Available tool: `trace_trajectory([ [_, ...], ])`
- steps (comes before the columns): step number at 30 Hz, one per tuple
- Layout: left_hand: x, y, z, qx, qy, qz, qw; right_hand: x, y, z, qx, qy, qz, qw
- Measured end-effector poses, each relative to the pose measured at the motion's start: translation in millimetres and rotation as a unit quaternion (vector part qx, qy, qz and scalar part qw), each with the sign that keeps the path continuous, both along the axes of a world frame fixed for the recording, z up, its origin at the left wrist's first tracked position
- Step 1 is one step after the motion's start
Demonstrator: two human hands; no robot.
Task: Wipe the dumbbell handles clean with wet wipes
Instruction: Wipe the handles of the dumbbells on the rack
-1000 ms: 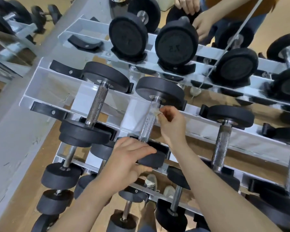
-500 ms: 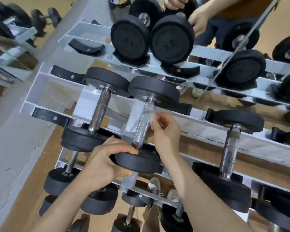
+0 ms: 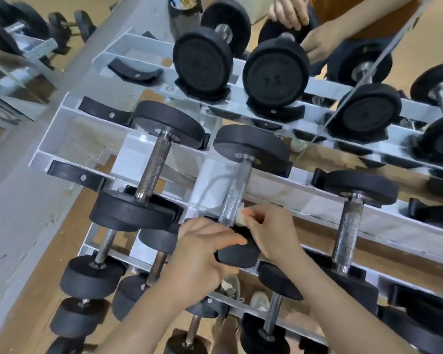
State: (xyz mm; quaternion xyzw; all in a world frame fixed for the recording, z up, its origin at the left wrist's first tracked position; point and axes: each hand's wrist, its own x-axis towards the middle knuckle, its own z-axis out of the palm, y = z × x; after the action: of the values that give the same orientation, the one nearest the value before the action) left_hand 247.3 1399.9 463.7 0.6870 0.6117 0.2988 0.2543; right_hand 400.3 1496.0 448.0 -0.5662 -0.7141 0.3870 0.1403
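Left hand (image 3: 202, 252): grip clenched round the near rubber head (image 3: 238, 255), middle tier of the rack (image 3: 62, 139). Right hand (image 3: 274, 233): grip pinching the wet wipe (image 3: 240, 218) against the near end of the knurled dumbbell handle (image 3: 234, 190), just above that head. The handle runs up to the far head (image 3: 251, 146).

Judgement: hold the head firm against rolling. Wrap the wipe round the knurling, stroke toward the far head, turn the bar for its underside.

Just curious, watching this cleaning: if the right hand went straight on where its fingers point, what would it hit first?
The dumbbell handle, almost at once: the right hand points left, pinching a wet wipe that seems against the handle's lower end.
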Motion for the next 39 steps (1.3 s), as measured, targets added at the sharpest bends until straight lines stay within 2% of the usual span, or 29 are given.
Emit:
trace_trajectory([
  [2,25.7,0.2,-2.2,-0.007,0.069,-0.019,0.997,5.7,20.6,6.0,0.087,0.039,-0.073,0.993],
  [4,47.2,-0.8,-2.2,-0.008,0.123,-0.024,0.992,-1.8,40.4,7.6,0.170,0.008,-0.065,0.983],
  [6,51.1,-3.2,-2.2,-0.004,0.128,-0.021,0.992,-11.1,41.6,1.6,0.207,-0.006,-0.040,0.977],
  [8,41.2,-5.4,-4.6,0.008,0.075,-0.011,0.997,-16.2,28.5,0.0,0.197,-0.007,0.023,0.980],
  [11,31.1,-12.6,-2.3,0.009,-0.008,0.013,1.000,-10.9,14.8,6.8,0.131,-0.061,0.205,0.968],
  [13,31.0,-16.2,7.7,-0.014,-0.097,0.054,0.994,-6.0,29.1,11.6,0.129,-0.066,0.224,0.964],
  [15,28.0,-10.5,20.9,-0.067,-0.229,0.112,0.965,-5.0,46.8,11.2,0.156,-0.066,0.126,0.978],
  [16,25.1,-4.1,26.3,-0.091,-0.260,0.148,0.950,-6.2,51.2,11.0,0.169,-0.059,0.075,0.981],
  [17,21.7,4.7,30.2,-0.111,-0.253,0.183,0.943,-9.4,49.2,9.1,0.177,-0.056,0.056,0.981],
  [19,16.0,29.5,32.9,-0.153,-0.143,0.213,0.954,-15.8,28.9,1.4,0.177,-0.054,0.105,0.977],
  [21,16.8,56.2,28.2,-0.212,-0.015,0.175,0.961,-11.8,9.1,-2.2,0.136,-0.012,0.115,0.984],
  [23,21.3,75.1,20.3,-0.242,0.028,0.143,0.959,-3.6,5.5,-3.8,0.088,0.059,0.007,0.994],
  [25,23.3,86.4,17.1,-0.231,0.032,0.163,0.959,-3.1,12.2,-4.3,0.052,0.125,-0.147,0.980],
  [27,22.2,92.0,12.9,-0.205,-0.017,0.218,0.954,-8.0,21.1,-3.9,0.013,0.176,-0.254,0.951],
  [28,22.4,95.6,11.4,-0.184,-0.046,0.248,0.950,-10.0,24.8,-4.1,-0.006,0.196,-0.269,0.943],
  [32,28.1,127.7,6.5,-0.123,-0.100,0.315,0.936,-10.8,26.3,-5.1,-0.051,0.231,-0.213,0.948],
  [35,30.3,143.4,-5.8,-0.120,-0.200,0.381,0.895,-13.3,27.3,-4.6,-0.028,0.214,-0.253,0.943],
  [37,29.9,140.8,-15.9,-0.120,-0.267,0.408,0.865,-14.1,34.9,-6.1,-0.050,0.243,-0.312,0.917],
  [39,26.3,136.5,-24.5,-0.122,-0.295,0.428,0.845,-12.9,43.1,-8.8,-0.079,0.283,-0.390,0.873],
])
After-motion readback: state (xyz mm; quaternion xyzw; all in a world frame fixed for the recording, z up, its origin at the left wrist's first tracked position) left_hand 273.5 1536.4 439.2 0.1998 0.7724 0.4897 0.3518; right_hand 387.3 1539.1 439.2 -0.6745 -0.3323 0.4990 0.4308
